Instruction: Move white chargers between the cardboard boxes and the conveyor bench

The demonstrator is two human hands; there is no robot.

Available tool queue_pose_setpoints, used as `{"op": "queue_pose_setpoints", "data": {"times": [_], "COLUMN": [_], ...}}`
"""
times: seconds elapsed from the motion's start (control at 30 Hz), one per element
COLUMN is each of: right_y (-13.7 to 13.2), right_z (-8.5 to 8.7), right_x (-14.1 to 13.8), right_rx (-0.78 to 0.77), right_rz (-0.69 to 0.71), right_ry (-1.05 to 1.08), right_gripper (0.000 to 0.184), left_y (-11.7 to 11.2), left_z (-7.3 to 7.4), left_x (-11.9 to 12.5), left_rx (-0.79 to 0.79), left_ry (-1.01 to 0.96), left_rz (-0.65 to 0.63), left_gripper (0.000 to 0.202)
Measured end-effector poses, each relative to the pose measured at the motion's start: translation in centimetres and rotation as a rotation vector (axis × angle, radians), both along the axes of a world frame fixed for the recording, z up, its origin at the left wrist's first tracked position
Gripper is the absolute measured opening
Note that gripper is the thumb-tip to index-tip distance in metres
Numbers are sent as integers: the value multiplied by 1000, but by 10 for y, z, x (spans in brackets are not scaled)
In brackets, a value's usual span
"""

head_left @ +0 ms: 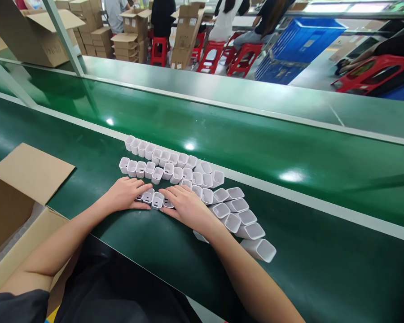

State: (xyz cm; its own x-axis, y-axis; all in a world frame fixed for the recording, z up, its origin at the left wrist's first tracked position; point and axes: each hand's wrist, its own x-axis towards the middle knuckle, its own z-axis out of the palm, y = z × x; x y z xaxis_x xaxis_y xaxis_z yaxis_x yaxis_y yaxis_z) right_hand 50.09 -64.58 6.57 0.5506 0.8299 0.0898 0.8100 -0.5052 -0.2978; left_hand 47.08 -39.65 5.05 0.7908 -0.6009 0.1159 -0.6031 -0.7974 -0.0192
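Observation:
Several small white plastic charger shells (175,168) stand in rows on the green table surface (289,269); more of them (245,224) lie tipped on their sides to the right. My left hand (126,194) lies flat, fingers stretched out, its fingertips touching a short near row of shells (154,198). My right hand (186,205) also lies flat with fingers extended, pressing that same row from the right side. Neither hand wraps around a shell. Part of the near row is hidden under my fingers.
An open cardboard box (16,202) sits at my left, below the table edge. A green conveyor belt (256,143) runs beyond the shells. Behind it are stacked cartons (128,40), red stools (210,56), a blue crate (303,40) and seated people (225,18).

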Motion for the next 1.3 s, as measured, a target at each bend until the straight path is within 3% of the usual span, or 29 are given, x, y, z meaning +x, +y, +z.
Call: {"op": "queue_pose_setpoints", "data": {"times": [0.1,0.2,0.43,0.6,0.73,0.9,1.03,1.13,1.3], "right_y": [-2,-2,4,2,-4,-13,-6,20,74], "right_z": [2,1,0,2,5,15,33,43,34], "right_x": [-1,-1,-1,-1,-1,-3,8,25,44], "right_rx": [42,52,3,2,55,106,87,-71,-339], "right_rz": [5,0,-9,-7,-5,29,133,329,719], "right_ry": [0,-5,30,40,23,6,-26,-115,-226], "right_gripper": [48,45,37,50,59,51,49,67,93], "left_y": [4,7,5,5,15,36,45,44,41], "left_z": [6,8,-9,2,10,-10,-31,-38,-42], "left_x": [-2,-5,-4,-9,-28,-60,-80,-96,-133], "left_rx": [-13,-23,8,-41,-175,-446,-624,-697,-736], "left_ry": [-3,2,-62,-15,-24,26,33,2,-38], "left_rz": [-11,13,49,61,222,464,549,574,600], "left_gripper": [71,77,60,70,79,92,95,90,86]}}
